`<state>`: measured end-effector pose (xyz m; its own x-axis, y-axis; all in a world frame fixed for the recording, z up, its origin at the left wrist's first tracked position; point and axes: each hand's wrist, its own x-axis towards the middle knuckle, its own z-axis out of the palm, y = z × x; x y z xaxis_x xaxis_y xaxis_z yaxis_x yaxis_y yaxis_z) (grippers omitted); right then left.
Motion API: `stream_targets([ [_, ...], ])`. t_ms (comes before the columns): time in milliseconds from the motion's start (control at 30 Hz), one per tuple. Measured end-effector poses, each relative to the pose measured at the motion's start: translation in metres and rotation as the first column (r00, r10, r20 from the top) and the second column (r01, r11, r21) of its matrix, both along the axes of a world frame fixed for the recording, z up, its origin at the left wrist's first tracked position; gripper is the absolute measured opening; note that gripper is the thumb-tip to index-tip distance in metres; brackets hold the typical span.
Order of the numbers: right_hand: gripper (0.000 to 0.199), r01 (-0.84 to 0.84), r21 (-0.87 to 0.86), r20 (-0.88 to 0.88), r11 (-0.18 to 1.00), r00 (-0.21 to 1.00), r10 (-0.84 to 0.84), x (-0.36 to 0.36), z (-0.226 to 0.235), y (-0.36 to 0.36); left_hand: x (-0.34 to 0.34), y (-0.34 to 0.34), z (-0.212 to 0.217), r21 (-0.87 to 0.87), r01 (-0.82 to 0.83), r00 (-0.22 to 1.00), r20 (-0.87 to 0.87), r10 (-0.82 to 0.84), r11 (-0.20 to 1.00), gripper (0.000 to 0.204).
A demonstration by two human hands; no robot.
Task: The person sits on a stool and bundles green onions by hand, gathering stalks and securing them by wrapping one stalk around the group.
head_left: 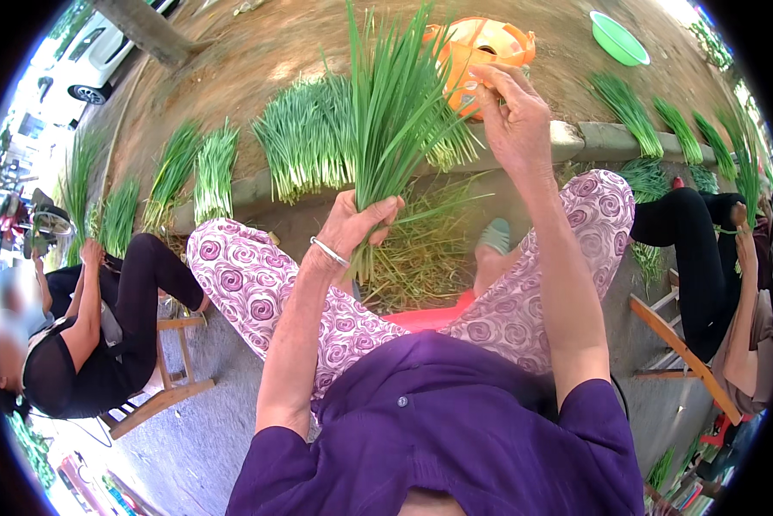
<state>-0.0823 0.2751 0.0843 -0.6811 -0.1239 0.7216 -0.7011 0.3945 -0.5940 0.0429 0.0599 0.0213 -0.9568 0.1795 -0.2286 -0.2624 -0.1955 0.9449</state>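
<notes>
Chive bunch [395, 112], left hand [358, 225] gripping, right hand [514, 116] pinching tips

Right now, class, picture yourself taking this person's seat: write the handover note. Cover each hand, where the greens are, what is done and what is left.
Left hand: shut around the base of an upright bunch of green chives.
Right hand: raised beside the leaf tips, fingers pinched together; whether they grip a blade cannot be told.
Done: several bundles lie in a row along the stone kerb.
Trimmings are heaped on the ground between the knees.
Left: the bunch in hand is not yet laid on the kerb.
Nearby: an orange basket behind the bunch, and a person seated on either side.
</notes>
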Motion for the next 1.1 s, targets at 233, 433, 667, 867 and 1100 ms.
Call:
stream_targets([
  [233, 0.018, -0.071, 0.189, 0.037, 0.98, 0.997, 0.065, -0.003, -0.009, 0.005, 0.0, 0.0, -0.002, -0.034, 0.017, 1.0, 0.024, -0.016, 0.999, 0.022],
  [433, 0.014, -0.061, 0.258, 0.012, 0.964, 0.998, 0.06, 0.0, -0.006, 0.006, 0.001, 0.0, 0.001, -0.032, 0.019, 1.0, 0.022, -0.018, 0.999, 0.022],
  [667, 0.012, -0.01, 0.327, 0.048, 0.945, 0.999, -0.006, 0.002, -0.007, 0.005, 0.001, -0.001, -0.001, -0.032, 0.019, 1.0, 0.025, -0.019, 0.999, 0.023],
  [867, 0.012, 0.193, 0.239, -0.07, 0.952, 0.981, -0.181, -0.006, -0.011, 0.005, -0.001, -0.001, 0.0, -0.032, 0.048, 0.999, 0.023, -0.047, 0.998, 0.023],
  [1100, 0.021, -0.108, 0.037, 0.553, 0.994, 0.83, 0.07, 0.009, 0.008, 0.014, -0.003, -0.005, -0.005, 0.103, -0.116, 0.993, -0.021, 0.119, 0.988, 0.025],
])
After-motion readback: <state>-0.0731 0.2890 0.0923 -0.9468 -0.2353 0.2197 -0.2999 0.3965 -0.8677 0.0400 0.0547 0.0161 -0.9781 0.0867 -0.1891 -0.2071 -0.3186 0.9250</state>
